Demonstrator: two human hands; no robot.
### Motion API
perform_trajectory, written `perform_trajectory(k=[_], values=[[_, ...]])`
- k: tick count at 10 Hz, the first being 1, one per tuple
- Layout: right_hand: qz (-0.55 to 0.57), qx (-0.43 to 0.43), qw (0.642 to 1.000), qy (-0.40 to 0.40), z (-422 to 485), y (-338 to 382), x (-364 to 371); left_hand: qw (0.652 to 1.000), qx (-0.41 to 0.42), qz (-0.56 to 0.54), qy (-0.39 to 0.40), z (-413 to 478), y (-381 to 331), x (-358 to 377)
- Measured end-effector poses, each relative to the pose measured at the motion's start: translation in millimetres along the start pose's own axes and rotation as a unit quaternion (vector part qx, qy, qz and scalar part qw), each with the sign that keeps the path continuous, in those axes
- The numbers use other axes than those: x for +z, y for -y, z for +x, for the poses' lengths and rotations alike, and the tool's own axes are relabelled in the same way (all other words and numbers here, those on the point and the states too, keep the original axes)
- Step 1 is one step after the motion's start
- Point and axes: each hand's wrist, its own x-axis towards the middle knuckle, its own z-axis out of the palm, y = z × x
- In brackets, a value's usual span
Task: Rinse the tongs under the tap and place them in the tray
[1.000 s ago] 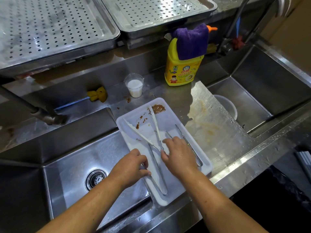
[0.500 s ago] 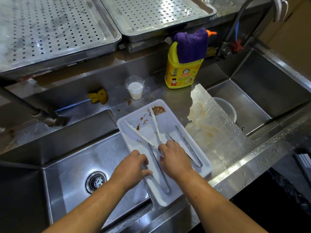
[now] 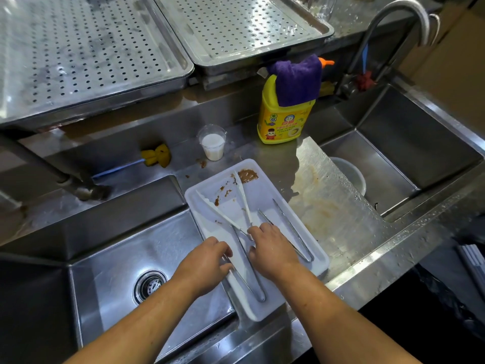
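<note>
**A:** Where are the tongs?

**B:** Both pairs lie in the white tray (image 3: 265, 199), which bridges the counter between the two sinks, its near left corner hanging over the left sink (image 3: 118, 258). The white-tipped tongs (image 3: 243, 202) lie splayed open, tips pointing far. The slim steel tongs (image 3: 288, 224) lie just to their right.

**A:** And the hands?

**B:** They're close together but not touching. The right hand (image 3: 274, 249) curls its fingers down onto the white-tipped tongs where steel meets white, which looks like a grip taking hold. The left hand (image 3: 204, 261) sits at the tray's near left rim, fingers curled. I can't tell whether it is holding the rim, the tongs' handle, or nothing.

**A:** Any rinsing done?

**B:** I'd say none. Brown sauce (image 3: 248, 176) smears the tray's far end and dots it near the white tips. The curved tap (image 3: 423, 21) stands far right above the right sink (image 3: 393, 158), with no water visible.

**A:** So what's left?

**B:** Nearly everything: lift, carry to a tap, rinse, set down. The two perforated steel trays (image 3: 236, 27) at the far side look like the likely drop-off, though that's my guess.

**A:** Anything in the way?

**B:** A yellow detergent bottle (image 3: 284, 122) draped with a purple cloth (image 3: 296, 80), and a cup of white liquid (image 3: 212, 145), stand between the tray and the far shelf.
</note>
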Motion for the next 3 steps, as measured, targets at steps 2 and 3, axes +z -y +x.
perform_trajectory(k=[2,3], values=[[-0.05,0.043,0.996,0.063,-6,27,-28,0.997,-0.041,-0.059,0.04,-12,9,-32],[-0.074,0.064,0.993,0.063,-10,46,-36,0.995,-0.057,-0.05,0.06,-23,18,-47]])
